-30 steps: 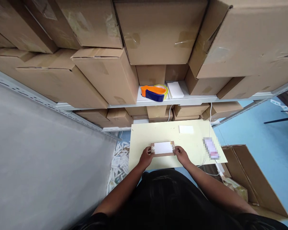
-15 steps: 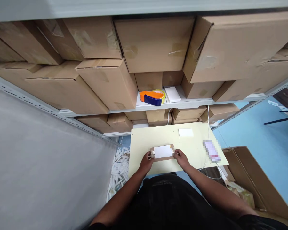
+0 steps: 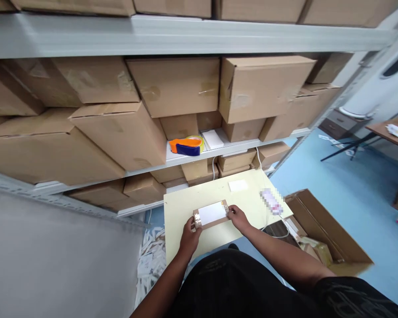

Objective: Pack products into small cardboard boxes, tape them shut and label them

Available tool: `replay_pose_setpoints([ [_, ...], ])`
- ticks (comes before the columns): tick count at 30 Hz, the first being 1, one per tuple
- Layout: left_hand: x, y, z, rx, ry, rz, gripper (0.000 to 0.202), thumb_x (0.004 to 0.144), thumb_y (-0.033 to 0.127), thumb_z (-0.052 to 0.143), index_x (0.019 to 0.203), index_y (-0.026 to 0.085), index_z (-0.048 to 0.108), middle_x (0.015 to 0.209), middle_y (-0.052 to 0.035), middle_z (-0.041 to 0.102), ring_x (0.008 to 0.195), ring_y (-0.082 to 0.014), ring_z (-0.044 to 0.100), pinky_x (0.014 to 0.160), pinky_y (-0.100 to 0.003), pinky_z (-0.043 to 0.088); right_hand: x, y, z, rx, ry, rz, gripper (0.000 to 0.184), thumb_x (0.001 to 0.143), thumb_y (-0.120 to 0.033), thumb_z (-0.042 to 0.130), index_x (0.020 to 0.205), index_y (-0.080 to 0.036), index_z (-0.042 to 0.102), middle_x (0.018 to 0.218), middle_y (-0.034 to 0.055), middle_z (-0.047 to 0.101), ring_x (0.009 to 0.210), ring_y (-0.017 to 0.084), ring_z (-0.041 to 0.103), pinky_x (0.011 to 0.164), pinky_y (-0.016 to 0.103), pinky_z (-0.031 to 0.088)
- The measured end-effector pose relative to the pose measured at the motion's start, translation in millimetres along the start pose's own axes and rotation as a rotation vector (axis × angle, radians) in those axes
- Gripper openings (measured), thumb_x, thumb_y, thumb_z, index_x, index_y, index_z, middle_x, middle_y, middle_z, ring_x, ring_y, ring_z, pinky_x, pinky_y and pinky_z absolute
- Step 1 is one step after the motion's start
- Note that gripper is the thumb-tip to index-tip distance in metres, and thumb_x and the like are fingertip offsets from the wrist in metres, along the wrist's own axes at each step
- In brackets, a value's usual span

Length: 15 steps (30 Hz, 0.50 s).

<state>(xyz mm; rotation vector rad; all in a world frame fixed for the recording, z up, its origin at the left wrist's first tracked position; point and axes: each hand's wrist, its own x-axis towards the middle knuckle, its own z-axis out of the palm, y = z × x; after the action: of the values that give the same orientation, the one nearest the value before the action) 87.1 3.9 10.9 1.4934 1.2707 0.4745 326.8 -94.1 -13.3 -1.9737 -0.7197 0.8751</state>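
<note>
A small flat brown parcel (image 3: 212, 214) with a white label on top lies on a pale yellow table (image 3: 185, 207). My left hand (image 3: 189, 234) grips its left end, fingers curled on the taped edge. My right hand (image 3: 238, 217) grips its right end the same way. Clear tape shows at both ends of the parcel.
A white card (image 3: 238, 185) and a blurred phone (image 3: 271, 202) on a white cable lie further out on the table. An orange and blue tape dispenser (image 3: 185, 146) sits on the shelf among stacked cardboard boxes. An open carton (image 3: 321, 229) stands on the blue floor at right; white scraps (image 3: 151, 260) litter the floor at left.
The view has tilted up and turned right, showing an upper shelf and more of the room. Both hands stay on the parcel's ends.
</note>
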Motion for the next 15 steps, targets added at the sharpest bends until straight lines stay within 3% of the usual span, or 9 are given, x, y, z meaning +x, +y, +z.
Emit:
replay_pose_setpoints([
  [3, 7, 24, -12.0, 0.04, -0.011, 0.081, 0.055, 0.086, 0.027, 0.063, 0.139, 0.02, 0.052, 0.142, -0.0114, 0.06, 0.124, -0.0241, 0.063, 0.103, -0.034, 0.05, -8, -32, -11, 0.069, 0.074, -0.017, 0.026, 0.076, -0.041, 0.056, 0.094, -0.025, 0.065, 0.093, 0.0005, 0.069, 0.089, 0.022, 0.064, 0.081, 0.032, 0.048],
  [8, 23, 87, -19.0, 0.107, -0.096, 0.206, 0.057, 0.087, 0.031, 0.062, 0.142, 0.023, 0.05, 0.145, -0.0098, 0.059, 0.125, -0.0238, 0.061, 0.104, -0.034, 0.049, -21, -71, -44, 0.162, 0.23, -0.035, 0.026, 0.078, -0.045, 0.06, 0.094, -0.025, 0.067, 0.094, 0.0002, 0.069, 0.09, 0.022, 0.063, 0.082, 0.032, 0.047],
  [11, 26, 126, -3.7, 0.129, -0.16, 0.284, 0.055, 0.089, 0.034, 0.061, 0.142, 0.024, 0.051, 0.144, -0.0086, 0.059, 0.127, -0.0242, 0.06, 0.105, -0.034, 0.048, -31, -76, -75, 0.213, 0.316, -0.039, 0.027, 0.079, -0.046, 0.061, 0.095, -0.026, 0.067, 0.095, 0.0002, 0.069, 0.091, 0.022, 0.063, 0.081, 0.032, 0.048],
  [15, 20, 169, 44.3, 0.184, -0.246, 0.33, 0.055, 0.089, 0.036, 0.061, 0.143, 0.026, 0.05, 0.143, -0.0083, 0.06, 0.126, -0.0242, 0.06, 0.101, -0.033, 0.05, -45, -61, -127, 0.257, 0.435, -0.016, 0.029, 0.078, -0.047, 0.061, 0.096, -0.025, 0.068, 0.098, 0.002, 0.07, 0.093, 0.023, 0.062, 0.079, 0.032, 0.048],
])
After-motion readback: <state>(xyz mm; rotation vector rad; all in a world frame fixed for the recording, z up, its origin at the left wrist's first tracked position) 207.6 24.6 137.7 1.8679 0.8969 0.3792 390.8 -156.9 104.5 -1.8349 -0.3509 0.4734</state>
